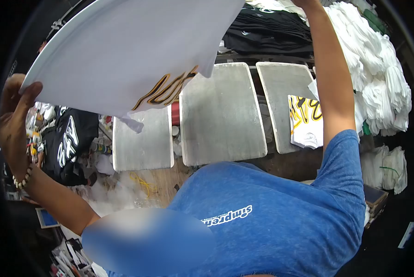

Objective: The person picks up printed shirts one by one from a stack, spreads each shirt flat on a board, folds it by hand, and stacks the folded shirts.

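Observation:
My left hand (22,99) is at the far left, thumb and fingers closed on the edge of a white T-shirt (128,51). The cloth is lifted and stretched across the upper left, with black and orange lettering (165,90) near its lower edge. My right arm (329,69) reaches up to the top edge of the view. Only the base of my right hand (304,2) shows there, its fingers cut off by the frame. Below the raised shirt are grey flat boards with pale edges, among them a middle board (223,115) and a left board (143,143).
A folded white shirt with yellow and black print (307,131) lies on the right board (281,106). Black shirts (267,32) are stacked at the back. White garments (377,69) pile up at right. A black printed shirt (73,138) is at left, yellow cord (143,184) on the floor.

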The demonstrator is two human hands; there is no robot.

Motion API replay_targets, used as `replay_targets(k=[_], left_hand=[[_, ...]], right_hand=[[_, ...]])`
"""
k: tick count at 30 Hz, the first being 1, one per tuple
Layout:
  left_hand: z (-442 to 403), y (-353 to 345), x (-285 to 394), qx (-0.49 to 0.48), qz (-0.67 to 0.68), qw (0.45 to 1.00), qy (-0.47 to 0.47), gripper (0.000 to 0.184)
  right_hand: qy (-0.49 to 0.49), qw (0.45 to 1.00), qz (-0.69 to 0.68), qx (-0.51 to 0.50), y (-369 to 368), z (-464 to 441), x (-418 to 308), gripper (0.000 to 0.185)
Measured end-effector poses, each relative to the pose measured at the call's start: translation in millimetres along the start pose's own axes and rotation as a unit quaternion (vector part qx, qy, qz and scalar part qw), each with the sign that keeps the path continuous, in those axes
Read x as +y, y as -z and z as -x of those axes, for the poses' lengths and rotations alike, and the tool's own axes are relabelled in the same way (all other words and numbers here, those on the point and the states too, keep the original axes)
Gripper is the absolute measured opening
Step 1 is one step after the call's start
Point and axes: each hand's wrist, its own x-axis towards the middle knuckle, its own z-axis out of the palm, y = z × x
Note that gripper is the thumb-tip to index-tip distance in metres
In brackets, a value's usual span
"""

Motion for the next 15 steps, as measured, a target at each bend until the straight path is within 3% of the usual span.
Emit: replay_targets(k=[1, 3, 5, 6, 9, 11, 13, 15], left_hand=[[2.0, -4.6, 7.5, 0.000, 0.028, 1.000, 0.003, 0.008], [2.5, -10.9, 23.4, -0.017, 0.033, 0.999, -0.017, 0.006], [6.2, -20.0, 47.8, -0.042, 0.046, 0.997, -0.051, 0.005], [11.1, -33.9, 79.7, -0.008, 0.088, 0.993, -0.076, 0.010], [28.9, -50.5, 111.1, -0.035, 0.141, 0.988, -0.042, 0.012], [42.5, -75.6, 128.8, 0.010, 0.207, 0.976, -0.063, 0.021], [58.1, -103.6, 134.4, 0.069, 0.266, 0.958, -0.080, 0.030], [83.4, -127.7, 130.8, 0.106, 0.282, 0.953, 0.016, 0.033]], right_hand=[[0.000, 1.000, -0.005, -0.004, 5.0, 6.1, -2.8, 0.018], [-0.012, 0.992, 0.120, 0.034, 17.7, 16.8, -7.9, 0.019], [-0.003, 0.997, 0.068, 0.023, 36.9, 22.3, -6.6, 0.021], [0.007, 0.997, 0.075, 0.030, 48.1, 25.1, -8.1, 0.021], [-0.006, 0.999, 0.043, 0.015, 58.7, 20.8, -24.8, 0.022], [-0.030, 0.997, 0.077, -0.003, 60.3, 7.8, -31.5, 0.037], [-0.041, 0.986, 0.163, 0.005, 33.3, -8.9, -35.6, 0.038], [-0.074, 0.982, 0.170, -0.037, 7.0, -36.6, -9.8, 0.036]])
